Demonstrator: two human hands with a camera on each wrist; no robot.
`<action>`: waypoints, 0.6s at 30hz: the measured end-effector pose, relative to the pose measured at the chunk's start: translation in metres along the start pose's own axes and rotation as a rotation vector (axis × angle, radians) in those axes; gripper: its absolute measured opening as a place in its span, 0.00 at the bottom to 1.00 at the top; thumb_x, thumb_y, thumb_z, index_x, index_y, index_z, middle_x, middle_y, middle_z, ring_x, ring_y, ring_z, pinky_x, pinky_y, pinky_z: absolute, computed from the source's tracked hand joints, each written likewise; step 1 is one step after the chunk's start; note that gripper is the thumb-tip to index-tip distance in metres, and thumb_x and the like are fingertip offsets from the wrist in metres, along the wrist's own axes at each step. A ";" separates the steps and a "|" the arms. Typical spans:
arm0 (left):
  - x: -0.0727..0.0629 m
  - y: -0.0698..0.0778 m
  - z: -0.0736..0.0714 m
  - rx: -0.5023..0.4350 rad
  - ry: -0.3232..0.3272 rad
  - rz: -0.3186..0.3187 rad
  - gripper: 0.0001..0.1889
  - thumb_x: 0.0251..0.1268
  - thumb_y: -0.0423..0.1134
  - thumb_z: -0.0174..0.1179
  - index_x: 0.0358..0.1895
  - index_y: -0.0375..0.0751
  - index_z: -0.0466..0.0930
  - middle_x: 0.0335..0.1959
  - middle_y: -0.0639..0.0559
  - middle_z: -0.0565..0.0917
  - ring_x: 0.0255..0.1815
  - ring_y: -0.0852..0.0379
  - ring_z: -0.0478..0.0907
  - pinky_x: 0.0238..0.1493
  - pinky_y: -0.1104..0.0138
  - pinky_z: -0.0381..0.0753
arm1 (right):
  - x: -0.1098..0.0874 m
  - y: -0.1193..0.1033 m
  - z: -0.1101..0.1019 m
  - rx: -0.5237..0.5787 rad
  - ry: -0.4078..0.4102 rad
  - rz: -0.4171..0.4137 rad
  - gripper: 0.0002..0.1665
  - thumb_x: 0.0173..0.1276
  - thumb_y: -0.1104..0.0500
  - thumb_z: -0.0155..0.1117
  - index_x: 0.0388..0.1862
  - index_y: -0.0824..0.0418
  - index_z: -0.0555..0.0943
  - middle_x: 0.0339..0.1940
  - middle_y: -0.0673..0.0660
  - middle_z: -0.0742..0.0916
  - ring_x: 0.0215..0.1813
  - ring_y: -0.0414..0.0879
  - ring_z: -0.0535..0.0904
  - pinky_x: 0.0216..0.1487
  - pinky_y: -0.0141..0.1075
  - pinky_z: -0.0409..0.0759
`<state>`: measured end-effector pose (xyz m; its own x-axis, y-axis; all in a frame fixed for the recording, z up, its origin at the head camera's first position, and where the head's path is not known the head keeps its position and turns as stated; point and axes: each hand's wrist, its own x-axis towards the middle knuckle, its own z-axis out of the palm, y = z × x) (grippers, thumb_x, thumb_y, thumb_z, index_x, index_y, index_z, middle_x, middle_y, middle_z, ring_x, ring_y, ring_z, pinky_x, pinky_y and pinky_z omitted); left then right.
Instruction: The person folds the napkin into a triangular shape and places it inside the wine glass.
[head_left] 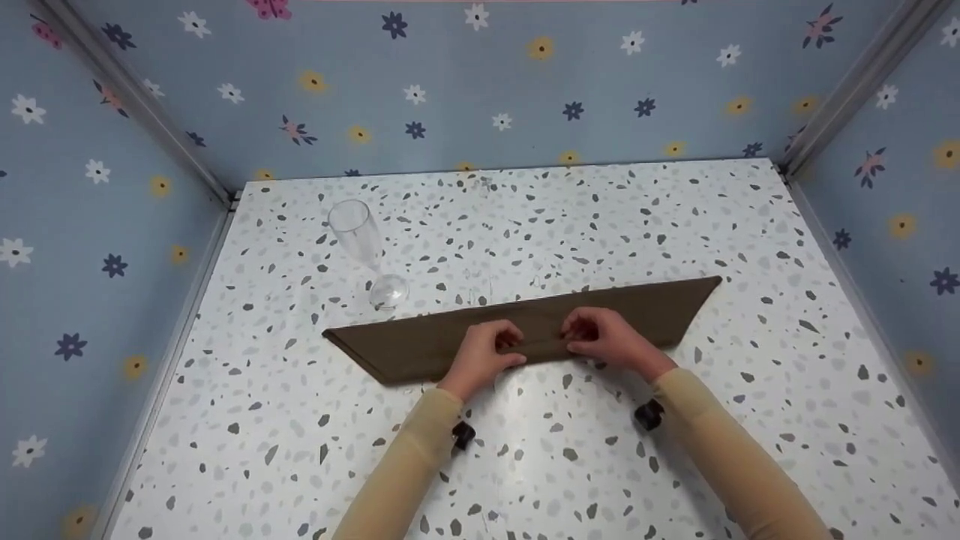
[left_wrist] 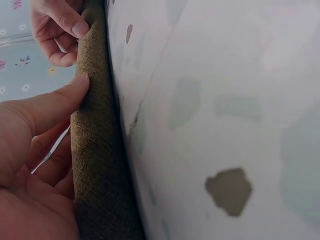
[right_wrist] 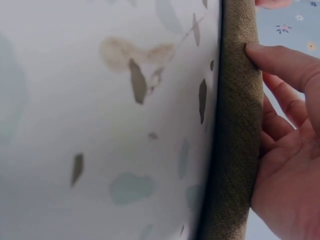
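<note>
A brown cloth napkin (head_left: 420, 349), folded into a long strip with slanted ends, lies across the tabletop. Both hands work at the middle of its near edge, a small gap apart. My left hand (head_left: 484, 352) pinches that edge, thumb in front and fingers curled behind. To its right, my right hand (head_left: 607, 337) holds the same edge the same way. In the left wrist view the cloth edge (left_wrist: 100, 135) looks thick and rounded, with the left thumb (left_wrist: 60, 102) pressed on it. The right thumb (right_wrist: 280, 60) presses the edge in the right wrist view.
A clear champagne flute (head_left: 362, 240) stands behind the napkin's left part, its foot close to the cloth. The speckled white table (head_left: 525, 480) is bordered by flowered blue panels (head_left: 480, 75) at the back and both sides.
</note>
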<state>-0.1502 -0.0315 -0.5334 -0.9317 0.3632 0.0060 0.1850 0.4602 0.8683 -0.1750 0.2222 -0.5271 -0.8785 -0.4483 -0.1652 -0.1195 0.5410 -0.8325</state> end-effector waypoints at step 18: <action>0.008 -0.008 -0.001 0.023 0.028 0.004 0.10 0.55 0.33 0.70 0.40 0.38 0.83 0.35 0.52 0.84 0.36 0.60 0.79 0.41 0.69 0.78 | -0.005 -0.004 0.003 -0.051 0.089 -0.163 0.16 0.55 0.72 0.71 0.39 0.57 0.81 0.34 0.47 0.84 0.38 0.43 0.80 0.40 0.38 0.80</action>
<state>-0.1592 -0.0335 -0.5395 -0.9392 0.3425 0.0233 0.1953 0.4771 0.8569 -0.1686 0.2202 -0.5245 -0.8827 -0.4695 0.0193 -0.2852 0.5027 -0.8161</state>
